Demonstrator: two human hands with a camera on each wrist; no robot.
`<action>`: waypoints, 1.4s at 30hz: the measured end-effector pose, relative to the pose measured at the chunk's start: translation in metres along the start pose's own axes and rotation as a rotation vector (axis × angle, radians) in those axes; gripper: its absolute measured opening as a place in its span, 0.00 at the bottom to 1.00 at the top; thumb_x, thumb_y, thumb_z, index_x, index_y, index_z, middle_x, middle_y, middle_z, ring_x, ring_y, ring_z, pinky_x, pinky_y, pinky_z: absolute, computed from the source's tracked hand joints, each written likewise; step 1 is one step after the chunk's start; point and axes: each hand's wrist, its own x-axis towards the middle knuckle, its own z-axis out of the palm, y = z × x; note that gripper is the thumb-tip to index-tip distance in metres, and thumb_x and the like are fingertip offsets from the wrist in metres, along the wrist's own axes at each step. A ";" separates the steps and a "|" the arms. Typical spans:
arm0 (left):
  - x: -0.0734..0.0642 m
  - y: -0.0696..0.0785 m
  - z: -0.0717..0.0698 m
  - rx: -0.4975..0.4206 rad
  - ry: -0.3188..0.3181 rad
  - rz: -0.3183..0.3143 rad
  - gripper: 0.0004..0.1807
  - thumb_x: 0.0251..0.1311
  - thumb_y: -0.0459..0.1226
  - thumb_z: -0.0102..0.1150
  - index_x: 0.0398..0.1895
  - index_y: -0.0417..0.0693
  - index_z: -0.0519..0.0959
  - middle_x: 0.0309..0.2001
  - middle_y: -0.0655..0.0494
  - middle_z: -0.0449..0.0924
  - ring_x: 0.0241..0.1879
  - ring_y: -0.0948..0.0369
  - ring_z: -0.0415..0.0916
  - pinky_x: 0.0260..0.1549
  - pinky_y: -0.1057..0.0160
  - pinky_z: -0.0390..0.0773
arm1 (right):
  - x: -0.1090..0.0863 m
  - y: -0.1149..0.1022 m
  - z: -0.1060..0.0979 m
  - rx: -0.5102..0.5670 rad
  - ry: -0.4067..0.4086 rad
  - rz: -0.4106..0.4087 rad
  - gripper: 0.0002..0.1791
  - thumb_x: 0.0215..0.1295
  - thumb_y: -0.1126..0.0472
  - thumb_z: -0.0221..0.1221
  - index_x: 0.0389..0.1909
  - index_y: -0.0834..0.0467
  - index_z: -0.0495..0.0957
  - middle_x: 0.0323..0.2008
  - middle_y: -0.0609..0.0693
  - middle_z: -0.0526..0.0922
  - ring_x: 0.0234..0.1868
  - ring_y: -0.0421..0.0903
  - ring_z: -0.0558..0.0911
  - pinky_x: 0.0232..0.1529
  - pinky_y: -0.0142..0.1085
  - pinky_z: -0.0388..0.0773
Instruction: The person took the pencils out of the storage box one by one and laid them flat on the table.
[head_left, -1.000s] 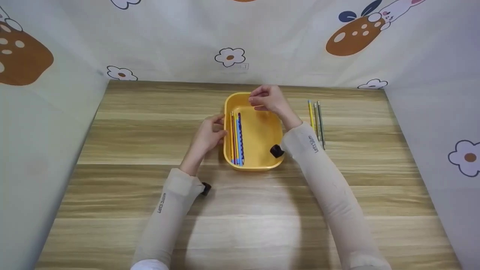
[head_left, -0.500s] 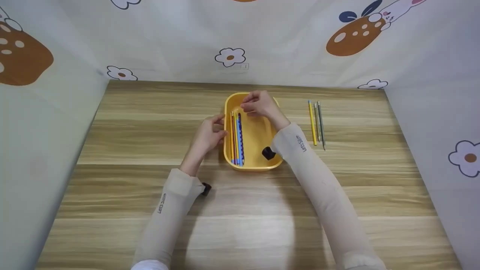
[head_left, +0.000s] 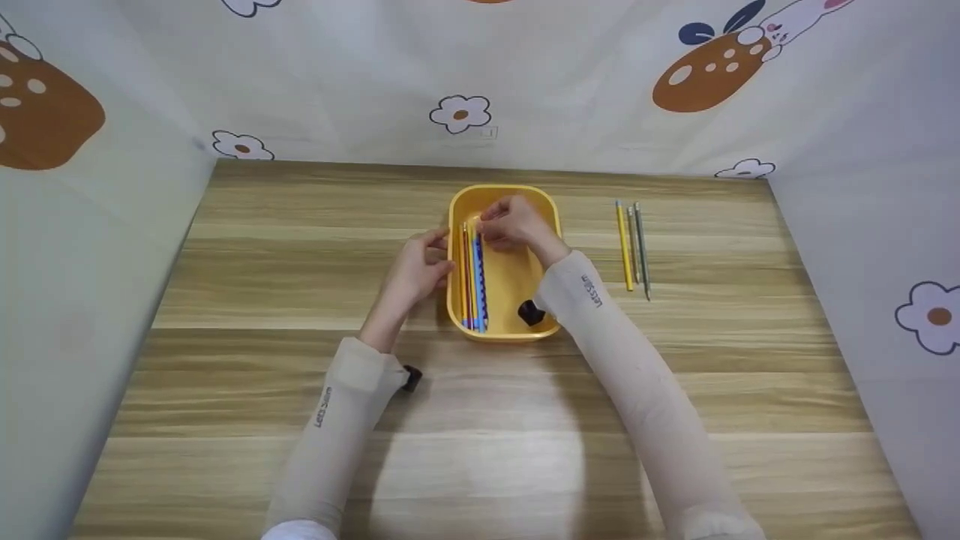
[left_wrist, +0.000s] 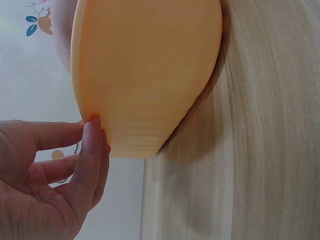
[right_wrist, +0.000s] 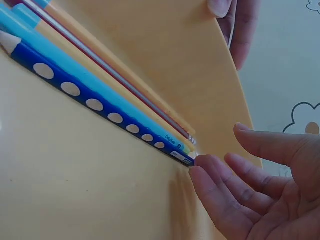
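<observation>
A yellow plastic box (head_left: 517, 300) stands on the table, with several pencils side by side along its left wall. Among them are a dark blue pencil (right_wrist: 95, 104) with pale oval spots and a light blue pencil (right_wrist: 100, 82). My left hand (head_left: 416, 266) pinches the box's left rim, some fingers on its outer wall (left_wrist: 150, 75). Inside the box, my right hand (head_left: 517, 225) has its fingertips at the far end of the dark blue pencil, touching or nearly so. Its thumb stands apart from the fingers, and nothing shows between them.
To the right of the box lie a yellow pencil (head_left: 625, 247) and two grey-green pencils (head_left: 643, 255), roughly parallel. Pale printed curtains (head_left: 360, 97) bound the wooden table (head_left: 247, 300) at the back and sides.
My right hand has moved left and a little nearer, from the box's far right rim to the pencils' far ends. My left hand and the box have stayed put.
</observation>
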 end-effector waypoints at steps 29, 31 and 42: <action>0.001 0.000 0.000 0.017 0.004 -0.034 0.33 0.67 0.26 0.54 0.75 0.43 0.61 0.66 0.44 0.70 0.59 0.49 0.79 0.47 0.56 0.87 | -0.002 0.008 0.015 -0.237 -0.031 0.013 0.09 0.59 0.69 0.68 0.40 0.67 0.84 0.39 0.58 0.86 0.31 0.43 0.85 0.37 0.32 0.88; 0.001 0.000 0.001 0.015 0.002 -0.034 0.33 0.67 0.26 0.54 0.75 0.43 0.61 0.66 0.44 0.70 0.59 0.49 0.79 0.46 0.58 0.87 | -0.003 0.008 0.019 -0.286 -0.016 -0.006 0.09 0.58 0.69 0.69 0.38 0.67 0.85 0.38 0.57 0.86 0.32 0.44 0.85 0.37 0.32 0.88; 0.000 0.001 0.001 0.006 0.013 -0.033 0.34 0.66 0.25 0.55 0.75 0.44 0.61 0.65 0.44 0.70 0.59 0.50 0.79 0.45 0.59 0.87 | -0.007 0.007 0.025 -0.397 -0.003 -0.066 0.06 0.57 0.70 0.69 0.36 0.67 0.86 0.30 0.54 0.84 0.28 0.44 0.83 0.28 0.28 0.85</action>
